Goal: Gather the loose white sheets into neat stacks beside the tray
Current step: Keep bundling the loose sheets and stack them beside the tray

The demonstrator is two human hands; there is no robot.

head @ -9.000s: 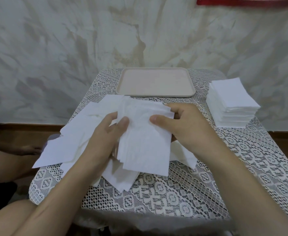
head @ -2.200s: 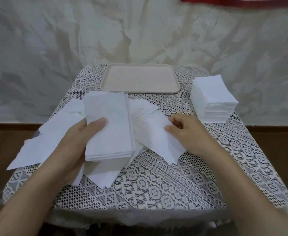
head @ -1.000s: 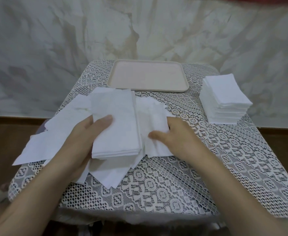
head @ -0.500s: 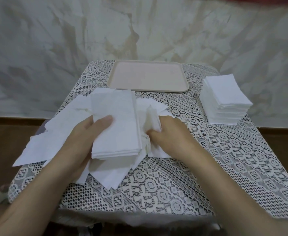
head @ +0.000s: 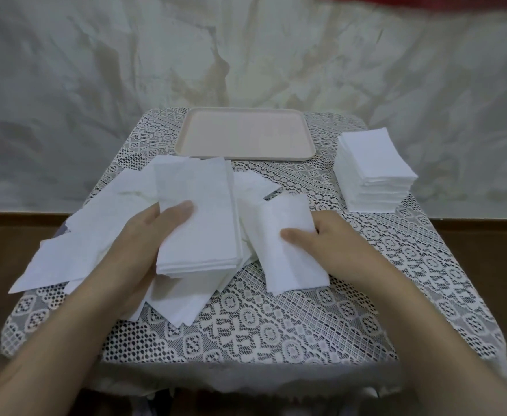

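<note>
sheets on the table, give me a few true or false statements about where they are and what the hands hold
1. The tray has sheets piled in it. False: it holds nothing.
2. A squared-up stack sits to the right of the tray. True.
3. The left hand holds a small bundle of sheets. True.
4. The right hand is empty. False: it grips a single sheet.
5. Loose sheets lie spread on the left part of the table. True.
</note>
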